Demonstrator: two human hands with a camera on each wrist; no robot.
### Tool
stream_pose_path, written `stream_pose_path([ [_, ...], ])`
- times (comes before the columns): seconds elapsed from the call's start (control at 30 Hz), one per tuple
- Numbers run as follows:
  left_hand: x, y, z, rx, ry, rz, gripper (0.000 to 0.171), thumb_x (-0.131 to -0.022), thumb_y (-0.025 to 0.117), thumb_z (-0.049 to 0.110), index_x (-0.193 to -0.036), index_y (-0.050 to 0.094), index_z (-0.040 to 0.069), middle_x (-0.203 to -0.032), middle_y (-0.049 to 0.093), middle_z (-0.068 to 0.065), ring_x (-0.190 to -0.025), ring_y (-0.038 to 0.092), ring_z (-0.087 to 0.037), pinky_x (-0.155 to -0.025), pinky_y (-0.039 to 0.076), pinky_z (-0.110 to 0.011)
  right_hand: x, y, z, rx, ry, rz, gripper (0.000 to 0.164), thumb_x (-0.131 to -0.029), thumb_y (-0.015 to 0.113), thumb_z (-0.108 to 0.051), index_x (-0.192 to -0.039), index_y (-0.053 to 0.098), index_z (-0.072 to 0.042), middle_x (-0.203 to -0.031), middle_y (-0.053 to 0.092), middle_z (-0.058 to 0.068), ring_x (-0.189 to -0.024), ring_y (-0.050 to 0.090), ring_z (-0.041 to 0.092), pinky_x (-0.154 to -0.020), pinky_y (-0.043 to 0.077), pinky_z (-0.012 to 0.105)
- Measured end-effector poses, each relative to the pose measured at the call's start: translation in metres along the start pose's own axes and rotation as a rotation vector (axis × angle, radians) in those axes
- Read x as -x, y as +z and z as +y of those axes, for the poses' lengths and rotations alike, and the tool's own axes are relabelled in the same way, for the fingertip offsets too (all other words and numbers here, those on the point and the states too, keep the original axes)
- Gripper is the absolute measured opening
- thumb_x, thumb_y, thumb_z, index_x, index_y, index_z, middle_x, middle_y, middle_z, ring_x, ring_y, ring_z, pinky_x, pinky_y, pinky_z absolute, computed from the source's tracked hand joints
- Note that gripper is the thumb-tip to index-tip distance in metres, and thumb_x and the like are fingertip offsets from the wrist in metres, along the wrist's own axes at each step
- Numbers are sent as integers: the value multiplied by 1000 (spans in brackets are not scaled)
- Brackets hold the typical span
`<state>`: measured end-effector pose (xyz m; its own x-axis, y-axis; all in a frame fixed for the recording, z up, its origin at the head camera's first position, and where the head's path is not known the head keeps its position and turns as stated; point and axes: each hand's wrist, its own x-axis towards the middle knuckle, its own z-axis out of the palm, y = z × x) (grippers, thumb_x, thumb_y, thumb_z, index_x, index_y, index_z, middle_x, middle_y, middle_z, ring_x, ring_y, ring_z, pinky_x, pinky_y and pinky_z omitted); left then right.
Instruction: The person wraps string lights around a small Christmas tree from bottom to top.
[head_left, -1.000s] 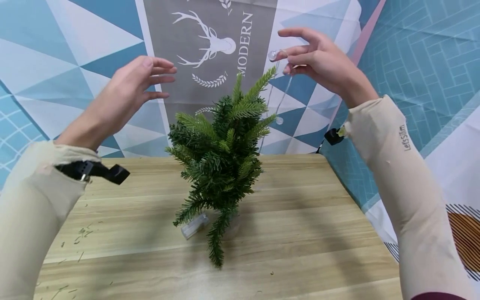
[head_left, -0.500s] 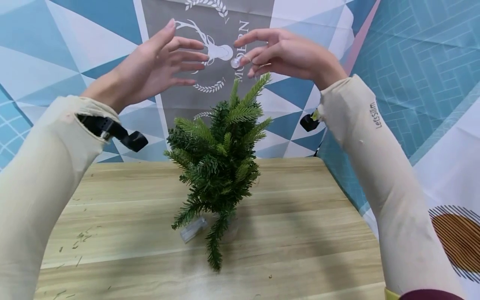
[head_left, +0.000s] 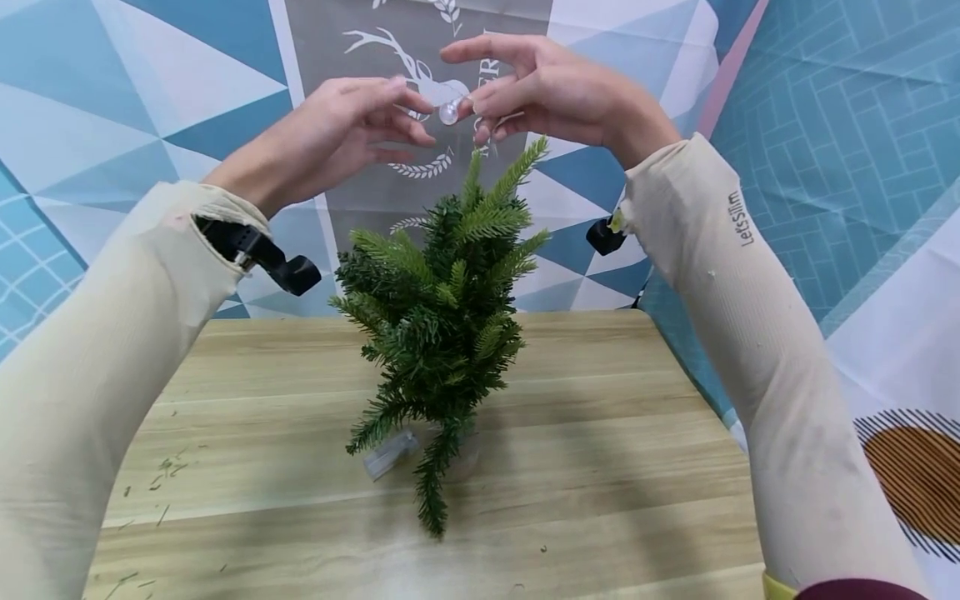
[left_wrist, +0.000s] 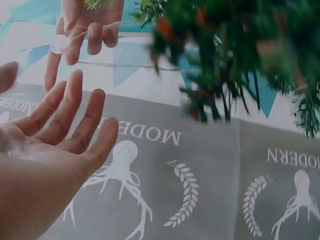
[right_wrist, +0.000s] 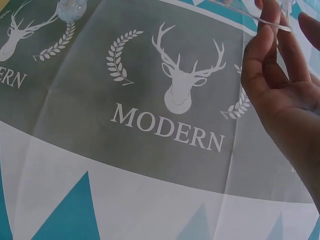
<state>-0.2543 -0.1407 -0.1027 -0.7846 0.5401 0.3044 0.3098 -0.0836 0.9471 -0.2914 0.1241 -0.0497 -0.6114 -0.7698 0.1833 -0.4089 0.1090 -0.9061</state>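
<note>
A small green artificial Christmas tree (head_left: 450, 325) stands upright on the table. Above its top, my right hand (head_left: 562, 92) pinches the clear wire (right_wrist: 272, 23) of a string light, and one round clear bulb (head_left: 450, 112) sits at its fingertips. A second clear ball (right_wrist: 72, 9) shows at the top left of the right wrist view. My left hand (head_left: 337, 133) is close to the bulb on its left, fingers loosely bent and holding nothing; a small gap separates them in the left wrist view. Behind the tree's lower branches lies a clear plastic box (head_left: 390, 455), partly hidden.
The wooden table (head_left: 615, 467) carries loose green needle scraps (head_left: 168, 468) at the left. Behind it hangs a patterned cloth (head_left: 210, 125) with a deer print, and a blue cloth (head_left: 847, 150) closes off the right side.
My right hand has moved left with the bulb, to above the tree top. My left hand has come right, close to the bulb. The tree has stayed in place.
</note>
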Motion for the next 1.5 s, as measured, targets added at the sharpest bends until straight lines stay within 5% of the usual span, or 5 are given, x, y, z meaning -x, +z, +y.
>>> stream_pose_path([
  [0.4,-6,6,-4,-53,0,-16,30,-100,59,11,-125,61,-5,-112,65,-17,-109,62,-29,-107,44,-39,-2,11,2,47,-38,31,58,-90,69,-2,-145,49,-10,-105,68,24,-77,58,30,-74,54,34],
  [0.7,-5,-4,-6,-967,154,155,28,-101,59,30,-94,70,6,-73,59,-5,-61,48,-16,-57,37,-25,5,7,9,312,66,91,33,-93,70,-15,-125,67,-5,-90,69,15,-70,50,24,-66,46,33],
  [0.83,-4,-5,-15,-1172,247,183,34,-103,54,32,-84,61,5,-71,51,-8,-61,41,-20,-60,33,-29,8,7,15,335,99,75,23,-96,67,-14,-111,71,2,-84,65,11,-74,54,23,-68,47,32],
  [1.2,16,-40,-24,-797,94,331,29,-101,56,36,-92,43,12,-75,55,-8,-68,58,-19,-55,38,-26,17,6,27,340,189,70,36,-99,64,-28,-92,62,7,-81,54,11,-66,51,22,-55,53,34],
  [1.5,29,-52,-24,-878,73,311,35,-99,59,42,-89,58,9,-64,50,-4,-57,41,-18,-56,33,-30,22,6,38,232,276,63,38,-105,51,-32,-99,56,5,-75,60,13,-66,61,27,-66,58,42],
])
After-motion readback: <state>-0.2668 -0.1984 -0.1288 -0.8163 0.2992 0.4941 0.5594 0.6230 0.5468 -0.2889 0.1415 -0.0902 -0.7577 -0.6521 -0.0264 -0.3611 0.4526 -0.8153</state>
